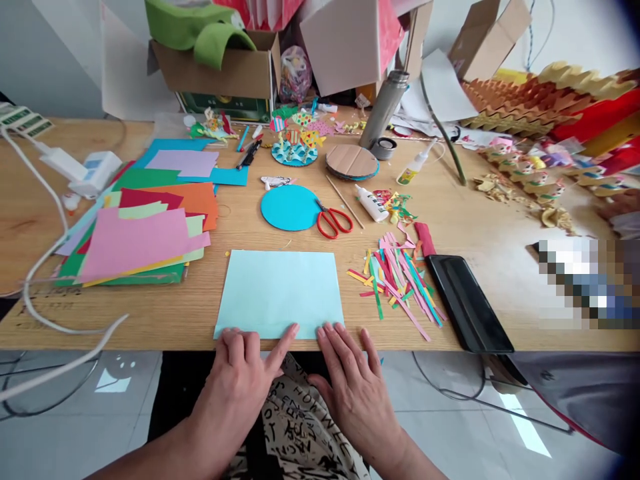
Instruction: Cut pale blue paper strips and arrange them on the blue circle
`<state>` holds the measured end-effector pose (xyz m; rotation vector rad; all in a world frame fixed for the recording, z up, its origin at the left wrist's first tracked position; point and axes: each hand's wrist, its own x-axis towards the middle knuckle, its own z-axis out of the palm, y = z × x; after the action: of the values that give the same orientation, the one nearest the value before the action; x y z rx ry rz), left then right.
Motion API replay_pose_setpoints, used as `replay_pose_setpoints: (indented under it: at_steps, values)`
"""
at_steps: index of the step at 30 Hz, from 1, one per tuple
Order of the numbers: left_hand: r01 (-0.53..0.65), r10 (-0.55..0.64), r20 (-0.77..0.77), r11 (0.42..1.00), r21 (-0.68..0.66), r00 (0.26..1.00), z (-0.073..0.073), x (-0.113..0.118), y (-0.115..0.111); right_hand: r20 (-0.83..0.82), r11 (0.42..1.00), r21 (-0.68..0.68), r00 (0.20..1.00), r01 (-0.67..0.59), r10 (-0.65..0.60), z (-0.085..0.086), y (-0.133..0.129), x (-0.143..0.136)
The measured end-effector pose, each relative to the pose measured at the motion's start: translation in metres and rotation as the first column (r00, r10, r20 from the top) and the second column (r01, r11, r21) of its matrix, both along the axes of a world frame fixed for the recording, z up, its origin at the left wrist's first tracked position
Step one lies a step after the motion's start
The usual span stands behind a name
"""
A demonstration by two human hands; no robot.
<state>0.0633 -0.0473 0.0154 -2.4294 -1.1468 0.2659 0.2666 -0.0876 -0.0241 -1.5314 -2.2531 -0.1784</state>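
So, on the table [490, 233] in front of me, my plain pale-blue sheet [281, 290] lies flat, long axis running nine to three o'clock. At its five o'clock my right hand [357, 380] presses, open; at seven my left hand [237, 383] curls, fingertips partly hidden, so I can't tell if it pinches.

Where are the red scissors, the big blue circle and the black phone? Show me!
Red scissors [327, 234]: head view, on the rim of a red handle loop.
Blue circle [287, 208]: head view, on its flat middle.
Black phone [469, 303]: head view, on its dark screen.
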Motion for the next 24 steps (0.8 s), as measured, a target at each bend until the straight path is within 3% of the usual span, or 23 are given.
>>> replay_pose_setpoints:
  at_steps: [10,14,19,24]
  values:
    - [-0.004,0.002,0.042,0.999,0.052,0.999,-0.002,-0.016,-0.003,-0.037,0.998,0.050,0.999,0.026,-0.025,-0.005,0.002,-0.005]
    - [-0.027,0.021,0.143,0.999,0.038,0.989,-0.006,-0.025,-0.004,-0.046,0.997,0.063,0.998,0.039,-0.037,-0.009,0.002,-0.005]
    - [0.041,-0.063,0.272,0.996,0.085,0.960,-0.008,-0.036,0.000,-0.051,0.996,0.068,0.998,0.049,-0.046,-0.011,0.002,-0.006]
    - [0.035,-0.047,0.373,0.999,0.037,0.927,-0.006,-0.045,0.004,-0.056,0.995,0.081,0.997,0.056,-0.052,-0.013,0.003,-0.006]
